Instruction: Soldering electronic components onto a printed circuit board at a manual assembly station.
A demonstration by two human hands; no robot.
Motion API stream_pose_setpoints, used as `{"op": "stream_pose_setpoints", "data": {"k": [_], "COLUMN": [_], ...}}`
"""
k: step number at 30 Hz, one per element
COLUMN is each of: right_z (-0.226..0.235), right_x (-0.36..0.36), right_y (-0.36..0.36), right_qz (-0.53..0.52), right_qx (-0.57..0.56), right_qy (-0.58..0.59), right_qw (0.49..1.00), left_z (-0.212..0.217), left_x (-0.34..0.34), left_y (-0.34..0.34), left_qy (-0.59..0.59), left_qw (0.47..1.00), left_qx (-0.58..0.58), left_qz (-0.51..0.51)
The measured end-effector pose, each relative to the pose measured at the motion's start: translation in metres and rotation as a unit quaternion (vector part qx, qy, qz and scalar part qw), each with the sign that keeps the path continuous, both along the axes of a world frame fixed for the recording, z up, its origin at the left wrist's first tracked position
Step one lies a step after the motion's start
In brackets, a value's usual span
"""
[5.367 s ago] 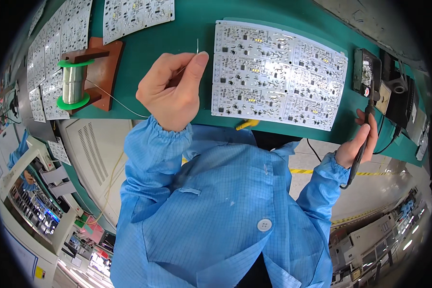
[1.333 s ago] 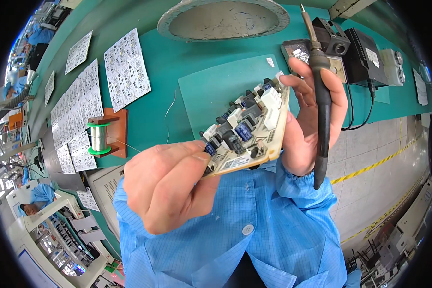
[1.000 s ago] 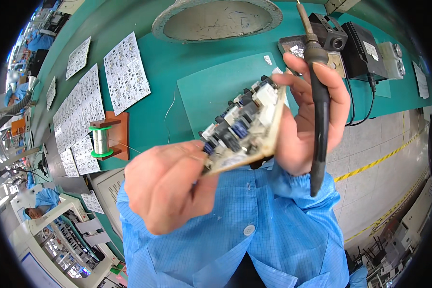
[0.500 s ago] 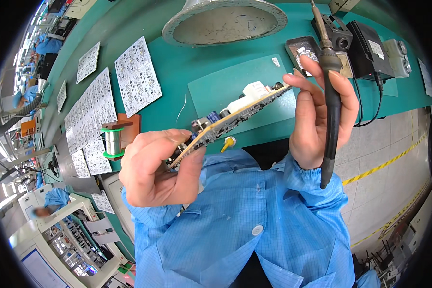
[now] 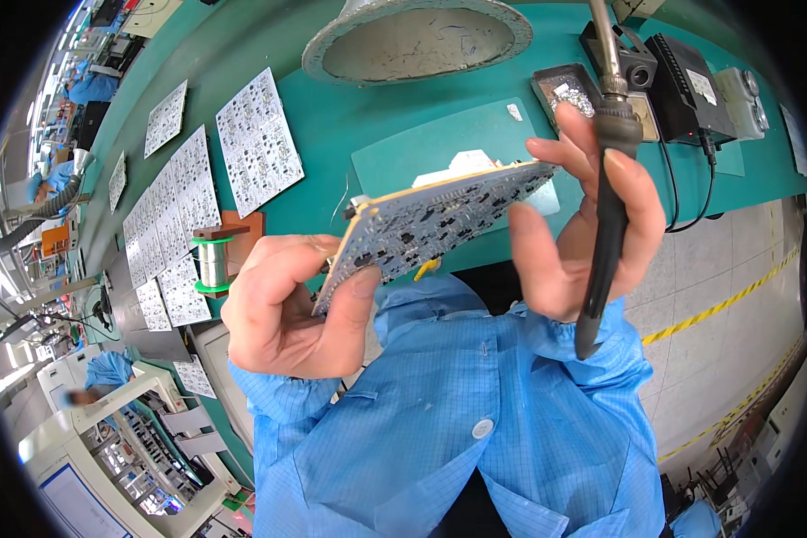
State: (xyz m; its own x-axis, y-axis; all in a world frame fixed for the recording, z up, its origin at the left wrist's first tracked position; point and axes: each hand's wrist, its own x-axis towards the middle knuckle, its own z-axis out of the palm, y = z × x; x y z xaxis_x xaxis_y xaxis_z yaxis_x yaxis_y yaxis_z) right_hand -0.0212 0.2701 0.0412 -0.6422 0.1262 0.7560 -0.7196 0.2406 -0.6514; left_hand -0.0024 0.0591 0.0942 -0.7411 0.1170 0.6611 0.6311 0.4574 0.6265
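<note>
**Board held edge-up between both hands, iron tucked in the right**

Starting at the far left, I see rows of pale panel boards (image 5: 184, 193) lying on the green bench (image 5: 332, 117), and just beside them a solder wire spool (image 5: 212, 263) standing on a small brown stand.

My left hand (image 5: 287, 309) is next, raised in front of the blue smock. Its thumb and curled fingers are pinching the lower left end of the circuit board (image 5: 435, 224). The board hangs in the air above the bench edge, tilted up to the right, with its dotted solder side facing me.

At the board's upper right end, my right hand (image 5: 583, 229) meets it with the fingertips touching that edge, the fingers loosely spread. The same hand grips a soldering iron (image 5: 608, 179) held upright against the palm, tip pointing away toward the top.

Behind the board lies a green mat (image 5: 439, 148); beyond it stands a round grey dish (image 5: 417, 40). To the right sits a dark soldering station (image 5: 686, 90).
</note>
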Motion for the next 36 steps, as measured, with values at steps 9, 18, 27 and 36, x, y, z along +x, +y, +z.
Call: {"op": "stream_pose_setpoints", "data": {"k": [9,18,27,36], "right_z": [0.012,0.011,0.019,0.019], "right_x": [0.001,0.0,0.005,0.002], "right_y": [-0.003,0.002,-0.002,-0.004], "right_qz": [-0.049,-0.006,-0.042,-0.048], "right_qx": [0.102,0.089,0.057,0.066], "right_qy": [0.043,0.043,0.025,0.033], "right_qw": [0.993,0.995,0.997,0.996], "left_z": [0.006,0.007,0.013,0.012], "left_x": [0.003,0.009,0.009,0.01], "left_y": [0.013,0.0,-0.002,0.003], "left_qy": [0.031,-0.078,-0.222,-0.199], "left_qw": [0.999,0.995,0.946,0.959], "left_qx": [-0.038,0.053,0.234,0.202], "left_qz": [-0.013,0.012,-0.025,-0.013]}}
